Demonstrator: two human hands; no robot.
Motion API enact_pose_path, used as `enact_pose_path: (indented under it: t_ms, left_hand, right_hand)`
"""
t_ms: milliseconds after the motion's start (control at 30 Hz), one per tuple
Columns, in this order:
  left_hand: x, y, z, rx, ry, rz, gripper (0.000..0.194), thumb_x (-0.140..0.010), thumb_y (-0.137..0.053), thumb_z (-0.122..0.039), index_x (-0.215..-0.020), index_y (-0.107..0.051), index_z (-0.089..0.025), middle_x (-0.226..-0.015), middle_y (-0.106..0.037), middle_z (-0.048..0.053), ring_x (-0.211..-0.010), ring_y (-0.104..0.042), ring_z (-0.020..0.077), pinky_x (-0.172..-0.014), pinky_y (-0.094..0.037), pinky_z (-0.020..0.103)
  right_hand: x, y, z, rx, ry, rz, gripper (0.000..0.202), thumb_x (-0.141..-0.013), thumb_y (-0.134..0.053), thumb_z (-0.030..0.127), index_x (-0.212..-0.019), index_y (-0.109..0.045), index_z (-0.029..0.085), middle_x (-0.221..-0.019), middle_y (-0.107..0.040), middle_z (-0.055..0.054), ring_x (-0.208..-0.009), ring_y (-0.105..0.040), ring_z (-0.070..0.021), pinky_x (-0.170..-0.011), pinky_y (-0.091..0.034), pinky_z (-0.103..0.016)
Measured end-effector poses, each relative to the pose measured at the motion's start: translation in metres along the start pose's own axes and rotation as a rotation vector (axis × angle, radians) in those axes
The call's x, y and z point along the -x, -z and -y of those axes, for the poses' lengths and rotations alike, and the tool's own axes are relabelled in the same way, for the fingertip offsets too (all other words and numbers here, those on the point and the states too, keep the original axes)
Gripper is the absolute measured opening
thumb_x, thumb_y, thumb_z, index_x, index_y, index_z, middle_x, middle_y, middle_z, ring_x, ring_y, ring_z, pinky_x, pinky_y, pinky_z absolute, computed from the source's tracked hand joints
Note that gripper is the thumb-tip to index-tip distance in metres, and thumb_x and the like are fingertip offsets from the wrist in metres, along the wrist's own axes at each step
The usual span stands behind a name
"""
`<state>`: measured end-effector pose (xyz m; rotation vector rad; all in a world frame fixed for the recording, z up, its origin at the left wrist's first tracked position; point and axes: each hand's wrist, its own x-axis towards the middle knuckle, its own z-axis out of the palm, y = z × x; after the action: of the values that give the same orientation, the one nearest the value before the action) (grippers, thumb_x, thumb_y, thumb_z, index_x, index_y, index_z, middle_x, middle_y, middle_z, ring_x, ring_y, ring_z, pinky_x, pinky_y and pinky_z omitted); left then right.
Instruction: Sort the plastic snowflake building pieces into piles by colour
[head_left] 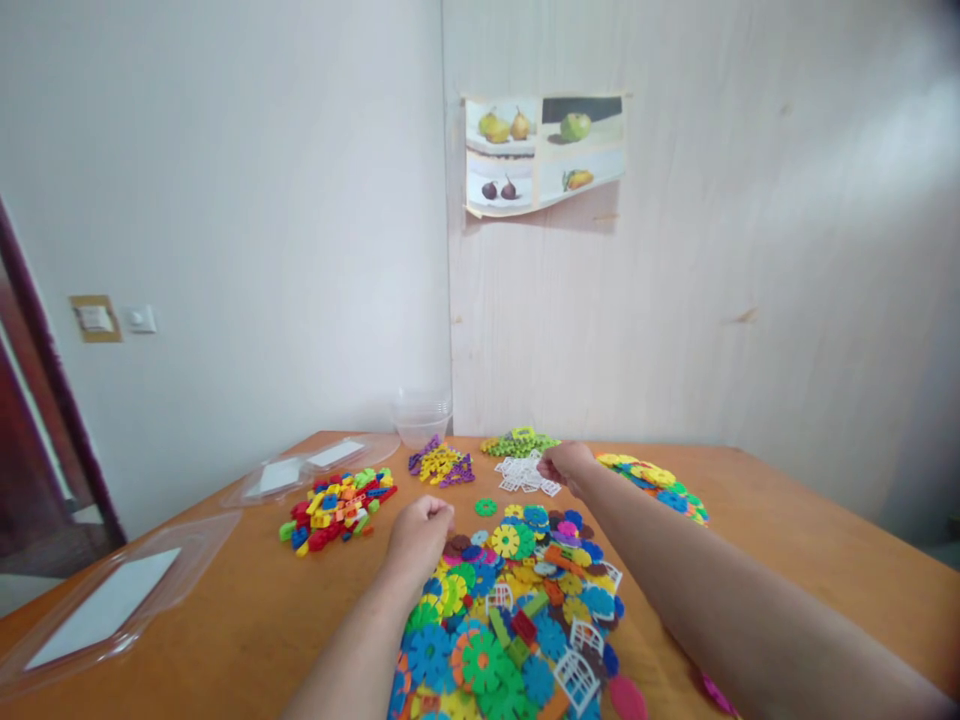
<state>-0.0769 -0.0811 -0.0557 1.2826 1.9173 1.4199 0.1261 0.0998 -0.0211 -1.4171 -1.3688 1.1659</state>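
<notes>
A large mixed heap of flower-shaped plastic discs, small bricks and white window pieces spreads over the near middle of the table. At its left edge, my left hand hovers or rests with curled fingers; whatever they hold is hidden. My right hand reaches far forward to the right side of a pile of white window pieces. Its fingers are bent together and point down, and I cannot make out what is between them. A single green flower disc lies between the mixed heap and the white pile.
Around the wooden table lie a pile of coloured bricks, purple and yellow pieces, green pieces and flower discs. Clear plastic bowls stand at the back. Clear lids with white labels lie left.
</notes>
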Motion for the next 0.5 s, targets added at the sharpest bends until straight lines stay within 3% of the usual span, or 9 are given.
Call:
enact_pose_path:
  t_ms: [167, 267, 367, 500]
  left_hand:
    - [0.0, 0.0, -0.002, 0.009, 0.017, 0.003, 0.02, -0.078, -0.056, -0.037, -0.071, -0.063, -0.02, -0.072, -0.071, 0.005, -0.067, -0.066, 0.0207, -0.059, -0.045, 0.027]
    - [-0.001, -0.001, -0.002, 0.01, 0.028, -0.007, 0.017, -0.077, -0.056, -0.034, -0.071, -0.063, -0.02, -0.071, -0.071, 0.005, -0.067, -0.066, 0.0205, -0.058, -0.044, 0.027]
    - [0.0, -0.002, -0.002, 0.001, 0.029, -0.003, 0.016, -0.077, -0.054, -0.032, -0.072, -0.063, -0.02, -0.07, -0.07, 0.004, -0.067, -0.066, 0.0203, -0.058, -0.044, 0.027]
    - [0.001, -0.003, -0.003, -0.005, 0.013, 0.014, 0.016, -0.077, -0.053, -0.031, -0.071, -0.062, -0.02, -0.069, -0.069, 0.004, -0.066, -0.065, 0.0194, -0.057, -0.042, 0.026]
  right_hand:
    - [-0.002, 0.0, -0.007, 0.158, -0.011, 0.031, 0.033, -0.095, -0.059, 0.035, -0.124, -0.059, 0.018, -0.124, -0.061, -0.009, -0.103, -0.062, -0.0213, -0.087, -0.055, -0.042]
    - [0.003, -0.003, -0.011, 0.285, 0.059, 0.025, 0.021, -0.096, -0.056, 0.03, -0.107, -0.064, 0.015, -0.101, -0.068, -0.008, -0.083, -0.066, -0.0163, -0.071, -0.055, -0.03]
    - [0.012, -0.013, -0.013, 0.431, 0.182, 0.036, 0.013, -0.088, -0.058, 0.023, -0.083, -0.067, 0.015, -0.074, -0.067, -0.004, -0.064, -0.062, -0.013, -0.054, -0.043, -0.021]
    - [0.029, -0.033, -0.009, 0.628, 0.341, 0.146, 0.01, -0.073, -0.069, 0.024, -0.066, -0.067, 0.017, -0.06, -0.062, 0.0, -0.062, -0.06, -0.0132, -0.053, -0.036, -0.02]
